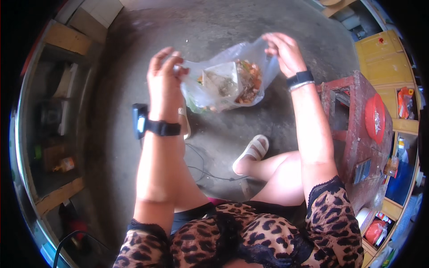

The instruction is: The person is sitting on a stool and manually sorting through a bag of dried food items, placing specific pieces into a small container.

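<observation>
A translucent plastic bag (214, 100) hangs stretched between my two hands, its mouth spread wide. My left hand (167, 70) pinches the bag's left edge. The top right corner of the bag is gripped by the fingers of my right hand (283, 50). Inside lies a white box-like container (221, 80), seen from above, with something pale in it that I cannot make out. Mixed orange, brown and green scraps (248, 80), perhaps food, fill the bag's right side. Each wrist wears a black band, and the left one carries a small device (139, 120).
Bare concrete floor (134, 40) spreads under the bag, with a thin black cable (214, 176) near my sandalled foot (253, 152). To the right, a worn red wooden table (365, 157) bears a red plastic basket (374, 118). Yellow cabinets (382, 60) line the right; shelving (60, 197) stands left.
</observation>
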Tool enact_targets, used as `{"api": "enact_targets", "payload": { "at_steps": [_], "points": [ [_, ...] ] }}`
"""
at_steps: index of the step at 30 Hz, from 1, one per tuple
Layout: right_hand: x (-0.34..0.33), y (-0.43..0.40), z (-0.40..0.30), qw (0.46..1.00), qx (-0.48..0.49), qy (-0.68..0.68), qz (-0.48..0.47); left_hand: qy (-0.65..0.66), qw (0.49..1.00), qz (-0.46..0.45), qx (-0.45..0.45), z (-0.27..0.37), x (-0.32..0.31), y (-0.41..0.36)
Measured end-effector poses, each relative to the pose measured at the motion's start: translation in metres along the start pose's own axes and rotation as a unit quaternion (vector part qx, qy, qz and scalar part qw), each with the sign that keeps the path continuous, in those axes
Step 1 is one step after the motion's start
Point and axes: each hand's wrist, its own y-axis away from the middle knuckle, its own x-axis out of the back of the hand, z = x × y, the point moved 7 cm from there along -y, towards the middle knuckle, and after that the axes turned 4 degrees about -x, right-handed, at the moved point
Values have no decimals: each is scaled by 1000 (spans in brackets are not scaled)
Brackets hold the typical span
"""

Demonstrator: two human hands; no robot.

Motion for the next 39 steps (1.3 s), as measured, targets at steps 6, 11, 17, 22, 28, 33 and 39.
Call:
{"api": "enact_targets", "payload": {
  "at_steps": [6, 11, 17, 22, 28, 33, 39],
  "points": [
    [-83, -20, -40, 987, 89, -56, -119, 56, 982, 21, -181, 73, 68, -13],
    [-156, -31, -7, 984, 34, -33, -171, 2, 966, 114, -233, 95, 123, -17],
    [-232, -33, 76, 975, -60, -14, -215, -48, 961, 232, -142, 72, 186, -31],
    [-271, -27, 137, 953, -71, -88, -282, -177, 962, 202, -57, 44, 282, -43],
    [-105, -97, 263, 945, -17, 324, 45, 7, 971, 238, 0, 31, 268, -38],
    [-108, -77, 344, 840, -107, 527, -74, -31, 977, 213, 5, 43, 262, -33],
    [-136, -69, 394, 850, -39, 519, -76, -68, 985, 153, 32, 42, 252, -32]
  ]
}}
